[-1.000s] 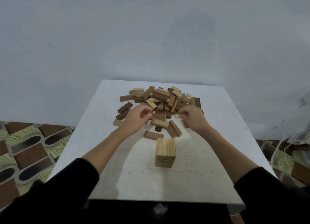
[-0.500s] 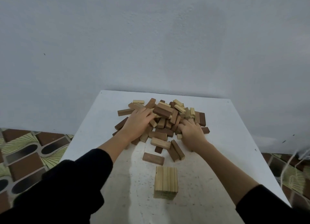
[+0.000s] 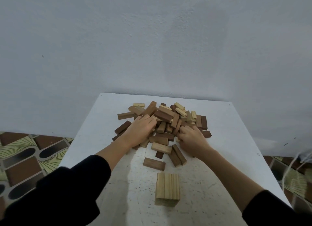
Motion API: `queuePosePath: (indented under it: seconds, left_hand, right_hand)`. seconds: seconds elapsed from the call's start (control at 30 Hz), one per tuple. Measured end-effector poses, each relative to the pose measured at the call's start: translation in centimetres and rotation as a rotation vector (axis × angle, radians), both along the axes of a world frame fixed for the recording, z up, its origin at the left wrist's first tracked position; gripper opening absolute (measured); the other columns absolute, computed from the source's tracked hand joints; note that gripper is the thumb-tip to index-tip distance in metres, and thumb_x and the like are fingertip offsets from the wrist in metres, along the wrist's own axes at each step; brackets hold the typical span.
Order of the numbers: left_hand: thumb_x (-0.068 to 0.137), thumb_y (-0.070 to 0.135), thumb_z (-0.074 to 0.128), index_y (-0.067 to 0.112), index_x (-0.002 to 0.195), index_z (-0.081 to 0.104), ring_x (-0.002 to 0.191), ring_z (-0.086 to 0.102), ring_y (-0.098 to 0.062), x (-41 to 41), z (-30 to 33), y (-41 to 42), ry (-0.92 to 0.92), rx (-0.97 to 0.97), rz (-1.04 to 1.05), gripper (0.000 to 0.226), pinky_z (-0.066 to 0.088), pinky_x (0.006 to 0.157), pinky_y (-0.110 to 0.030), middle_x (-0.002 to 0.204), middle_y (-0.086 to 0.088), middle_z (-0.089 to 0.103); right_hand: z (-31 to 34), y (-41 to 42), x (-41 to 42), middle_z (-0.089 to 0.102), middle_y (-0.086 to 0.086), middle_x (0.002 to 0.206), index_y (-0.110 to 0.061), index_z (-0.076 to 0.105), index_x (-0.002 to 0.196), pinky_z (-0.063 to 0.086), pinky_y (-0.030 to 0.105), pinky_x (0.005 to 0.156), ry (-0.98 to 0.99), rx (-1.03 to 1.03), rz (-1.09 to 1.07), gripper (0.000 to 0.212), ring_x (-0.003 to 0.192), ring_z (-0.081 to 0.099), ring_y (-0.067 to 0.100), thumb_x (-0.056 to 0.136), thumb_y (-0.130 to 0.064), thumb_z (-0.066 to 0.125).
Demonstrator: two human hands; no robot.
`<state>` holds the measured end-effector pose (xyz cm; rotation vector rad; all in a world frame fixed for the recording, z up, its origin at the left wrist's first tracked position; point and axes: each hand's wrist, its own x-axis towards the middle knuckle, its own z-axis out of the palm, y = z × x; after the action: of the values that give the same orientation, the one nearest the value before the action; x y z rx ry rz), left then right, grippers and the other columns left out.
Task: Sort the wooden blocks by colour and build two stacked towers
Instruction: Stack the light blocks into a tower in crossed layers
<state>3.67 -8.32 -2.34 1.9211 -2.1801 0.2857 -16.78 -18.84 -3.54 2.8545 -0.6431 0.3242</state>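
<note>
Hands at the pile. Left hand [image 3: 141,131] lies palm-down on the near-left flank of the pile [image 3: 166,122] of mixed light and dark blocks, fingers bent into the blocks; whether they have closed on one cannot be told, since the fingertips are hidden. Right hand [image 3: 191,139] sits at the near-right flank, fingers curled among the blocks, what they hold likewise hidden. Between the two hands lie several loose pieces, among them a pale block [image 3: 161,148] and a dark pair [image 3: 177,155] lying side by side. Nearer the person than both hands, a single brown block [image 3: 154,164] lies flat, apart from the pile. Nearer still stands the light tower [image 3: 167,189], its top layer of pale blocks laid side by side. All rest on the white table [image 3: 236,141]. Black sleeves [image 3: 67,192] cover both forearms short of the wrists.
</note>
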Motion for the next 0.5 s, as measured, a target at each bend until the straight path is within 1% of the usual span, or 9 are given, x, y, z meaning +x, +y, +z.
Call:
queuePosePath:
  seconds: [0.07,0.1,0.17,0.23,0.27,0.37,0.4,0.47,0.5]
  left_hand:
    - [0.080,-0.002,0.065,0.010,0.090,0.058,0.085,0.054,-0.023,-0.1,0.0,0.2,0.117,-0.001,0.043,0.017,0.034,0.067,-0.027,0.093,-0.006,0.062]
    - [0.089,0.002,0.058,0.010,0.098,0.058,0.091,0.053,-0.021,-0.1,0.1,0.4,0.196,0.002,0.079,0.012,0.036,0.071,-0.028,0.100,-0.006,0.062]
    - [0.095,0.005,0.050,0.009,0.117,0.058,0.099,0.055,-0.021,0.0,0.5,1.0,0.332,-0.026,0.122,0.024,0.041,0.079,-0.027,0.113,-0.007,0.061]
    - [0.098,0.008,0.046,0.010,0.127,0.055,0.102,0.057,-0.019,0.3,0.9,1.4,0.430,-0.059,0.126,0.030,0.041,0.080,-0.022,0.119,-0.005,0.059]
    - [0.099,0.010,0.045,0.010,0.126,0.055,0.102,0.056,-0.017,0.5,1.1,1.5,0.479,-0.078,0.134,0.029,0.041,0.081,-0.021,0.120,-0.005,0.058]
    - [0.096,0.007,0.050,0.007,0.116,0.062,0.092,0.055,-0.013,0.8,1.5,1.3,0.700,-0.160,0.164,0.023,0.047,0.079,-0.025,0.113,-0.004,0.058]
    - [0.094,0.004,0.054,0.007,0.113,0.062,0.086,0.055,-0.012,0.8,1.7,1.2,0.779,-0.180,0.195,0.021,0.052,0.074,-0.028,0.109,-0.004,0.057]
    - [0.089,0.001,0.060,0.008,0.112,0.062,0.078,0.059,-0.013,0.3,2.1,1.2,0.950,-0.204,0.267,0.024,0.057,0.065,-0.029,0.108,-0.007,0.058]
    - [0.087,0.000,0.062,0.007,0.112,0.062,0.076,0.061,-0.014,0.2,2.3,1.2,1.018,-0.220,0.299,0.026,0.057,0.062,-0.026,0.108,-0.010,0.058]
  right_hand:
    - [-0.1,-0.1,-0.1,0.053,0.000,0.059,-0.012,0.064,0.052,0.043,0.028,0.051,-0.048,-0.037,0.030,0.008,0.054,0.051,0.020,0.057,-0.006,0.065]
    - [-0.2,-0.1,-0.2,0.053,0.002,0.060,-0.009,0.062,0.054,0.042,0.028,0.051,-0.121,-0.013,0.046,0.014,0.055,0.050,0.020,0.064,-0.010,0.053]
    - [0.3,0.2,0.0,0.050,0.005,0.065,-0.003,0.055,0.063,0.039,0.027,0.054,-0.388,0.252,0.049,0.019,0.059,0.046,0.018,0.077,-0.010,0.043]
    - [1.9,0.0,0.4,0.045,0.003,0.072,-0.003,0.050,0.074,0.035,0.013,0.061,-0.640,0.576,-0.072,0.014,0.063,0.042,0.011,0.087,-0.002,0.046]
    - [3.0,-0.6,0.9,0.039,0.003,0.071,-0.007,0.046,0.072,0.034,0.010,0.058,-0.721,0.659,-0.158,0.018,0.062,0.037,0.009,0.087,0.003,0.045]
    - [4.7,-3.1,2.4,0.024,-0.003,0.070,-0.021,0.028,0.064,0.027,0.014,0.045,-0.684,0.798,-0.401,0.033,0.057,0.024,0.011,0.080,0.005,0.041]
    - [4.7,-4.0,2.9,0.028,-0.001,0.074,-0.017,0.034,0.068,0.025,0.016,0.049,-0.630,0.816,-0.454,0.026,0.061,0.028,0.014,0.080,0.003,0.044]
    - [4.0,-5.1,3.4,0.041,0.006,0.094,-0.006,0.048,0.090,0.029,0.023,0.063,-0.520,0.802,-0.548,0.011,0.079,0.039,0.019,0.083,-0.007,0.056]
    - [3.6,-5.6,3.7,0.044,0.009,0.101,-0.002,0.050,0.100,0.029,0.025,0.067,-0.484,0.785,-0.575,0.021,0.085,0.040,0.020,0.084,-0.012,0.060]
